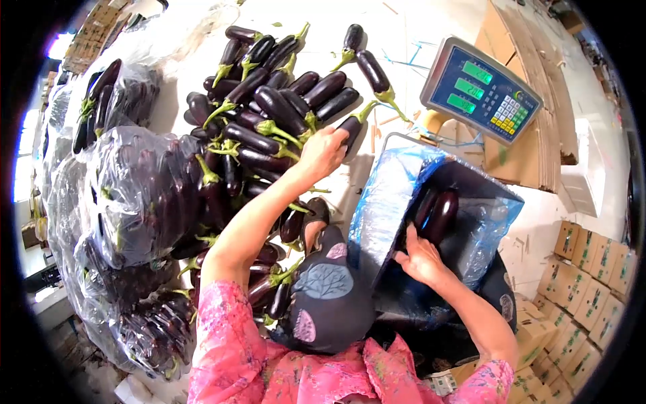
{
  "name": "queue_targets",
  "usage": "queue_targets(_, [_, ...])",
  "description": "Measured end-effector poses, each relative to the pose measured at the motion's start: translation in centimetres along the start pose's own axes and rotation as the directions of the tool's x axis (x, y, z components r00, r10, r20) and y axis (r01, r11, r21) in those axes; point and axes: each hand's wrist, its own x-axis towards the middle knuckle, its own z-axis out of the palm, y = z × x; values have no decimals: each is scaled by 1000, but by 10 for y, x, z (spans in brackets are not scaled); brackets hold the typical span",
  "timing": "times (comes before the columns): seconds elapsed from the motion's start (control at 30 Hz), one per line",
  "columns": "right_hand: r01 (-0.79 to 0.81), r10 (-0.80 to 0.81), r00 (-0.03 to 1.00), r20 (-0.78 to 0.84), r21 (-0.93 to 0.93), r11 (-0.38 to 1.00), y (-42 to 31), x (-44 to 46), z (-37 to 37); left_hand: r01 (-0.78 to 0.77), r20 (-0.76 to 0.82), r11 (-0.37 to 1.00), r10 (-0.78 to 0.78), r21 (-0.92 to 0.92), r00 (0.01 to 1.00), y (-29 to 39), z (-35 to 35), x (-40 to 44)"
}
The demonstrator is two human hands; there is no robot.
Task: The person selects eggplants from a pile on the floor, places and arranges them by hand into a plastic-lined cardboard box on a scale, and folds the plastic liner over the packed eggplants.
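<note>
My left hand [325,153] is closed around a dark purple eggplant [352,128] with a green stem, at the right side of a loose heap of eggplants [276,108]. My right hand [422,260] reaches into a crate lined with blue-tinted clear plastic [385,192]. Its index finger is stretched out and the thumb stands apart from it. Two glossy eggplants [442,214] lie side by side in the crate, just beyond the fingertips. Whether the index finger touches the nearer one I cannot tell.
A scale display [481,87] with lit green readouts stands beyond the crate, in front of flattened cardboard [531,87]. Clear plastic bags full of eggplants [134,195] are piled at the left. Stacked cartons [585,276] stand at the right. My knee [330,296] is beside the crate.
</note>
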Motion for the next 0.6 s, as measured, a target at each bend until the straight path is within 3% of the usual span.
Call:
queue_targets(0.07, [93,-90,992,-83,31,995,10,-10,-5,-134,-6,990,134,53,991,0,12,41])
queue_targets(0.13, [206,-203,976,-80,31,978,5,-27,-30,-106,-46,985,113,139,993,-9,42,69])
queue_targets(0.2, [246,-247,969,-23,-49,968,-2,-48,-54,-85,128,943,46,321,991,-13,47,83])
queue_targets(0.23, [209,-207,976,64,-37,977,-5,-55,-68,-98,243,920,3,380,970,-14,41,85])
queue_targets(0.3, [195,-197,978,71,27,980,2,-66,-79,-136,431,863,-101,486,897,-15,24,82])
queue_targets(0.4, [141,-147,987,61,95,986,5,-69,-90,-247,591,710,-287,660,754,-36,-2,63])
queue_targets(0.47, [141,-146,988,49,104,985,6,-61,-92,-376,661,653,-261,657,703,-68,-12,51])
queue_targets(0.5, [159,-163,986,33,99,982,6,-58,-92,-413,615,579,-204,703,762,-81,-4,40])
queue_targets(0.6, [217,-217,976,-18,24,976,1,-60,-99,-459,602,466,-220,756,767,-97,20,22])
